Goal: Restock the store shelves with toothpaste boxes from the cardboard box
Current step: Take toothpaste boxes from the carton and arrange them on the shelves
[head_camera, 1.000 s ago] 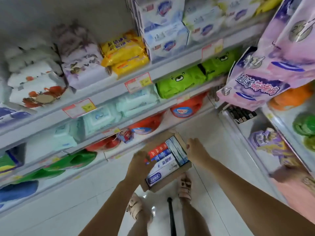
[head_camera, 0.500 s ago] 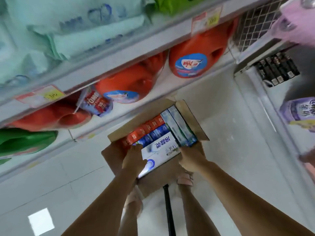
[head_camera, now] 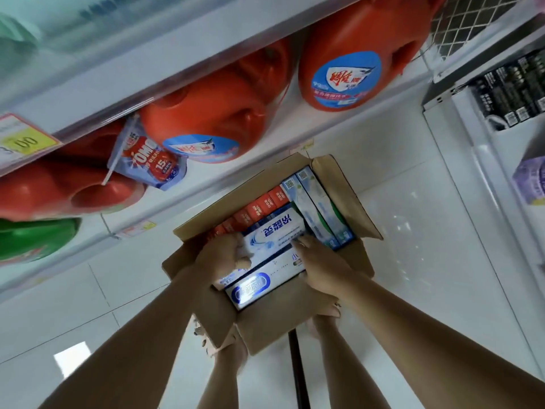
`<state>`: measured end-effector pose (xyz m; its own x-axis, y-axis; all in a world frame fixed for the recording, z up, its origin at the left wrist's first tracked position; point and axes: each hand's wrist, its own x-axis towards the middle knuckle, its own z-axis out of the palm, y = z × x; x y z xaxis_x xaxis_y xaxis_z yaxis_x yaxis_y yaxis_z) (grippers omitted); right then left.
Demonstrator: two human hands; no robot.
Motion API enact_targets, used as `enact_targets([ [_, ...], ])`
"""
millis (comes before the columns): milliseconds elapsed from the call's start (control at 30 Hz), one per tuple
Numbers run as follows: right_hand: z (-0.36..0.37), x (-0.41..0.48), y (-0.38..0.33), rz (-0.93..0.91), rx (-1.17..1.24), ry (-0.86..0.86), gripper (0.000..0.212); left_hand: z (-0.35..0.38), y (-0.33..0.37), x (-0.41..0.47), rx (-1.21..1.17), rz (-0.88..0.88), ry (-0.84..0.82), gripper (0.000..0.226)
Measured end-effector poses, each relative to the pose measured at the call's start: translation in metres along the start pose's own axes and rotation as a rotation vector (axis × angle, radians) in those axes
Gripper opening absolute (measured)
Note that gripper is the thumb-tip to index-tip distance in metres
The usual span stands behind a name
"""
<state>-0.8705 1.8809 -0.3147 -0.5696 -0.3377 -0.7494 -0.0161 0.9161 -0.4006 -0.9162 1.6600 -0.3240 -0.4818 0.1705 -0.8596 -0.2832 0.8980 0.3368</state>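
A blue-and-white toothpaste box [head_camera: 274,233] lies face up on top of the stock inside an open cardboard box [head_camera: 280,323]. Its long axis slants from the carton's near-left corner toward its far-right side, and its lettering reads upside down to the camera.

The left hand [head_camera: 224,255] grips the left end of this toothpaste box, fingers curled over the end and thumb pressed on the printed face. The right hand [head_camera: 320,268] reaches in from the carton's right, fingertips [head_camera: 299,241] lying on the same box near its long edge. Whether that hand has closed into a grip cannot be told.

Just nearer the camera in the cardboard box lies a white toothpaste box [head_camera: 259,286] with a blue oval, on the same slant. A row of red toothpaste boxes [head_camera: 259,208] stands on end along the far-left wall of the carton. Two pale blue toothpaste boxes [head_camera: 317,212] run lengthwise along its right wall, at right angles to the gripped one.

The carton's flaps are spread open. The person's sandalled feet [head_camera: 227,343] show just past its near wall, with a thin black pole [head_camera: 298,367] between the legs.

Beyond the cardboard box's far side, orange detergent jugs [head_camera: 348,63] stand on a white shelf, a sachet [head_camera: 147,160] hanging in front of them. A green jug [head_camera: 35,237] sits far to the left. To the right of the carton, another shelf holds small black packs [head_camera: 513,93].
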Motion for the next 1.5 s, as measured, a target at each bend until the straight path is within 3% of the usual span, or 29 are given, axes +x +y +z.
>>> enact_targets([
  [167,-0.001,0.03,-0.008,0.097,-0.06,-0.092,0.086,-0.051,0.004,-0.024,-0.044,0.051,-0.038,0.063],
  [200,-0.002,0.036,-0.011,0.107,-0.078,-0.12,0.09,-0.057,0.002,-0.028,-0.074,0.059,-0.059,0.061],
  [300,-0.005,0.05,-0.02,0.129,-0.126,-0.153,0.095,-0.06,-0.003,-0.039,-0.165,0.007,-0.134,0.017],
  [400,-0.011,0.057,-0.022,0.157,-0.176,-0.238,0.102,-0.063,-0.012,-0.05,-0.289,-0.121,-0.209,0.014],
  [533,-0.025,0.056,-0.029,0.161,-0.225,-0.452,0.075,-0.062,-0.025,-0.067,-0.325,-0.179,-0.24,0.054],
  [633,-0.034,0.048,-0.026,0.175,-0.116,-0.519,0.084,-0.057,-0.026,-0.087,-0.362,-0.09,-0.205,0.063],
  [767,-0.053,0.02,-0.023,0.193,0.014,-0.451,0.087,-0.052,-0.02,-0.119,-0.467,-0.124,-0.154,0.05],
  [933,-0.096,-0.033,-0.023,0.248,0.153,-0.417,0.087,-0.058,0.003,-0.17,-0.67,-0.119,-0.075,0.065],
  [1033,-0.132,-0.072,-0.023,0.278,0.324,-0.408,0.076,-0.066,0.019,-0.208,-0.844,-0.187,0.033,0.061],
  [1167,-0.181,-0.138,-0.025,0.331,0.619,-0.429,0.085,-0.08,0.043,-0.259,-1.117,-0.235,0.116,0.055],
  [1233,-0.209,-0.178,-0.039,0.292,0.725,-0.478,0.069,-0.088,0.053,-0.285,-1.331,-0.232,0.144,0.046],
  [1333,-0.248,-0.23,-0.06,0.209,0.783,-0.448,0.07,-0.097,0.065,-0.323,-1.455,-0.204,0.215,0.042],
  [1500,-0.305,-0.297,-0.091,0.06,0.758,-0.35,0.052,-0.124,0.104,-0.384,-1.517,-0.084,0.2,0.066],
])
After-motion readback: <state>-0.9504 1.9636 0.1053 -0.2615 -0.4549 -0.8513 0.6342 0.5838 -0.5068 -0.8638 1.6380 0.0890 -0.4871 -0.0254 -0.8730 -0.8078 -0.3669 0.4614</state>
